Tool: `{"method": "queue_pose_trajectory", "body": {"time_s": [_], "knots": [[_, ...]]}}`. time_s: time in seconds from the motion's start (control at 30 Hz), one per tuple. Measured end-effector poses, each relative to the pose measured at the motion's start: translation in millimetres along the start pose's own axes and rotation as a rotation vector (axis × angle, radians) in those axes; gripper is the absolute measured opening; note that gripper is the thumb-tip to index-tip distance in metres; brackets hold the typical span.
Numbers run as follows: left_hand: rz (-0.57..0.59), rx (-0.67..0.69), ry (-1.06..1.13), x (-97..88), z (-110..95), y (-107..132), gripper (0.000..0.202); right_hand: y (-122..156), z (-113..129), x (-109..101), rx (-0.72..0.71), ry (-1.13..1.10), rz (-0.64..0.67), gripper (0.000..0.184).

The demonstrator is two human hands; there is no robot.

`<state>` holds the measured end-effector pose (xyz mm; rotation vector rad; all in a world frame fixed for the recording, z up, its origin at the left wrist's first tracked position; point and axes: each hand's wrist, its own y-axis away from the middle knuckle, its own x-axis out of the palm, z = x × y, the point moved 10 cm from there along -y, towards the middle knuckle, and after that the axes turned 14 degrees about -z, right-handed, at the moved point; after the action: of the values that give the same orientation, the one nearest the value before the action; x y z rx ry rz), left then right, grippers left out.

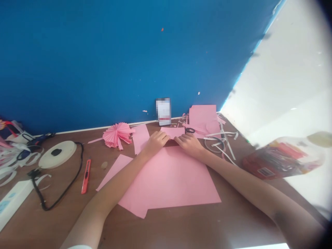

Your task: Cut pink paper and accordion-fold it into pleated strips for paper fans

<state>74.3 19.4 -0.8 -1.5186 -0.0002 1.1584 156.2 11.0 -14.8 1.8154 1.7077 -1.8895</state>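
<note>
My left hand [157, 141] and my right hand [190, 143] are close together, fingers closed on the near edge of a small strip of pink paper [173, 132], one at each end. The strip is raised a little at the far edge of a large pink sheet [173, 176] that lies flat on the table. Under my left forearm more pink paper [116, 169] sticks out. Just beyond my right fingers is the dark handle of what looks like scissors [190, 130]. My fingertips are partly hidden behind the knuckles.
A pleated pink paper fan [117, 135] sits at back left, a red utility knife [86, 176] nearer. Further left are a round white lid-like thing [58, 154], a black cord and a power strip [15, 202]. A phone [163, 112] leans on the blue wall; a plastic bag [280, 157] lies right.
</note>
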Motion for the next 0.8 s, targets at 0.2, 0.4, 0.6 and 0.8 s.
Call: {"method": "queue_pose_trajectory", "body": {"time_s": [0.2,0.4,0.6,0.8], "knots": [[-0.058,0.017,0.045,-8.5,6.4,1.9,0.025,4.7,-3.5,-4.3,0.006,-0.040,-0.061,0.026],[-0.131,-0.034,0.017,-13.5,18.3,5.5,0.028,10.4,-15.0,-10.9,0.061,-0.030,-0.182,0.025],[-0.152,-0.098,0.020,-10.7,29.4,9.8,0.033,13.2,-26.4,-14.0,0.166,-0.108,-0.228,0.031],[-0.178,-0.103,-0.006,-7.8,31.2,13.7,0.041,15.2,-40.5,-16.6,0.297,-0.144,-0.253,0.036]]}}
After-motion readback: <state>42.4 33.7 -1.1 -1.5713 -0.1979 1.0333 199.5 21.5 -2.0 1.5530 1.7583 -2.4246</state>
